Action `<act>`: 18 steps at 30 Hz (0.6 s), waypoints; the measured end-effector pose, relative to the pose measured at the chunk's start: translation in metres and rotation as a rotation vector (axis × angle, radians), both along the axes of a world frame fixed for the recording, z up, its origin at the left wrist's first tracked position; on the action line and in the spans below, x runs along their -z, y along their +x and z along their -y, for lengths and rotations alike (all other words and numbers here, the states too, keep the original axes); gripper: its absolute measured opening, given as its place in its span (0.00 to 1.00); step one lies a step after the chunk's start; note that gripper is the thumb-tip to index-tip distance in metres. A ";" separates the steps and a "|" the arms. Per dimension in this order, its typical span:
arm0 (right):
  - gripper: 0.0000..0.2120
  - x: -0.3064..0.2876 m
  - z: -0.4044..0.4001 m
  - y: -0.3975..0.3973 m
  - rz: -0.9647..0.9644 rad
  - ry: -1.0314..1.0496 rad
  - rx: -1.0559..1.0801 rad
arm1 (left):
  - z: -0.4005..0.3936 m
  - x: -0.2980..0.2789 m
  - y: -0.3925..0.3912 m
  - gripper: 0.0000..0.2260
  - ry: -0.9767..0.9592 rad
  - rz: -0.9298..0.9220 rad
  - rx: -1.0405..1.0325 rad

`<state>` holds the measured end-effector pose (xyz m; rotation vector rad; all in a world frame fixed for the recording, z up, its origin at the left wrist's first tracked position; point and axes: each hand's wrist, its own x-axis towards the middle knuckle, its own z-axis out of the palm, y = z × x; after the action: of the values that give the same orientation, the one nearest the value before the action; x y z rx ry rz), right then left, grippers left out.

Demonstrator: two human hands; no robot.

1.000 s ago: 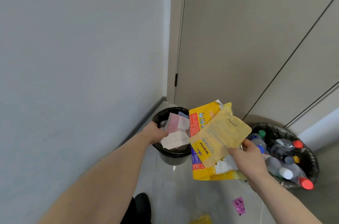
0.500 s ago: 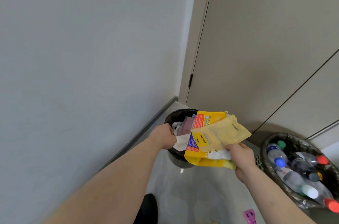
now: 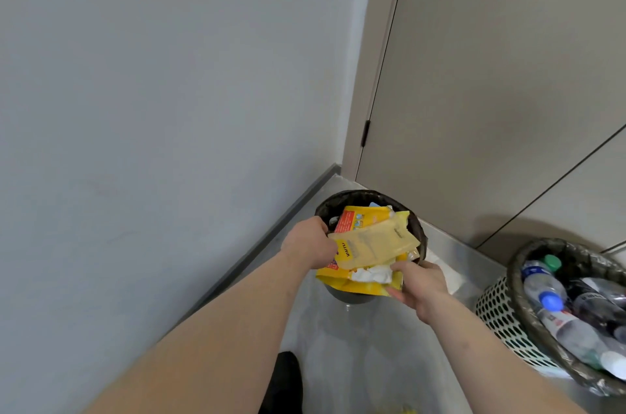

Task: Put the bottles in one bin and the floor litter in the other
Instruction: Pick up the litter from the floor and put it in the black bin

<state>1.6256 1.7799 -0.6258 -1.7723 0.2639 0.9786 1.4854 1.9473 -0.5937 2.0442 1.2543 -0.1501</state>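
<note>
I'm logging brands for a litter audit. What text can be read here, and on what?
"WATTU": on the pale yellow pouch, lower left end.
Orange-and-yellow packet: print too small to read.
Bottles' labels in the mesh bin: blurred, unreadable.

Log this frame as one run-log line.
phase: binning litter | left hand: at black bin rim | right hand: holding yellow wrappers over it | mesh bin: bottles

Yellow packets (image 3: 372, 244) choke black bin (image 3: 352, 198) mouth; wall (image 3: 152, 108) close left.
</note>
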 end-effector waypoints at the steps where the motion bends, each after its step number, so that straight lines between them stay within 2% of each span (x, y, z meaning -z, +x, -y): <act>1: 0.23 0.001 -0.004 0.001 0.050 0.024 0.040 | -0.003 0.001 0.000 0.21 0.005 -0.007 0.001; 4: 0.26 0.004 -0.013 0.000 0.242 -0.006 0.062 | -0.009 0.004 -0.002 0.18 0.026 -0.037 0.014; 8: 0.18 0.021 -0.006 -0.005 0.388 -0.213 -0.196 | -0.008 0.009 -0.004 0.17 0.043 -0.096 0.073; 11: 0.21 0.025 -0.002 -0.007 0.429 -0.324 -0.376 | -0.004 0.011 -0.002 0.19 0.047 -0.089 0.125; 15: 0.17 0.017 -0.007 -0.007 0.465 -0.250 -0.336 | 0.006 0.014 0.010 0.22 0.082 -0.051 0.277; 18: 0.19 0.011 -0.003 -0.004 0.411 -0.161 -0.343 | 0.023 0.020 0.024 0.28 0.110 -0.092 0.498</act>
<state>1.6219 1.7831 -0.6363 -2.1644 -0.2351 0.8163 1.5092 1.9248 -0.6142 2.4357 0.7951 -0.4177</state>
